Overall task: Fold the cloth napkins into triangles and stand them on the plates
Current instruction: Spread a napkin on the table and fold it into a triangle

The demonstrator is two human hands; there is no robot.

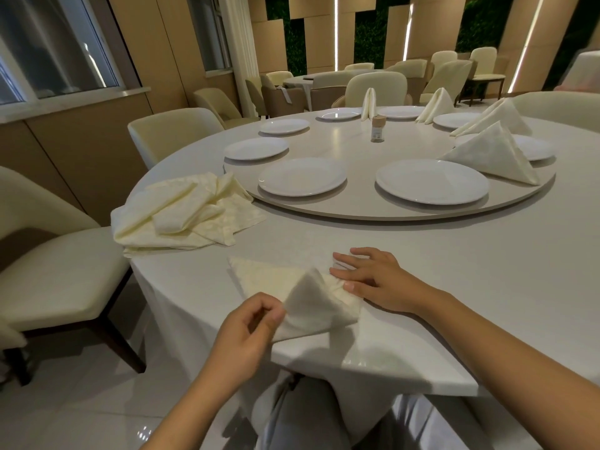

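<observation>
Cream napkin (pixel 293 289) lying partly folded near the bench (pixel 422 254) edge at 6 o'clock, one flap lifted off the flat layer. Left hand (pixel 250 332) at 7 o'clock, grip pinching the raised flap's corner between thumb and fingertips. Right hand (pixel 373 277) at 5 o'clock, grip spread flat, fingers straight and pressing the napkin's right end against the bench.

Loose heap of unfolded napkins (pixel 181 212) at 10 o'clock, near the bench's left edge. Round turntable (pixel 389 212) at 12 o'clock, carrying a ring of white plates: two bare ones closest, the near-left plate (pixel 302 180) and the near-right plate (pixel 431 185). Folded triangle napkin (pixel 493 157) standing at 1 o'clock, overlapping a plate (pixel 535 147) behind it; further triangles (pixel 496 118) standing beyond at 1 o'clock. Small shaker (pixel 378 128) upright near the turntable's middle.
</observation>
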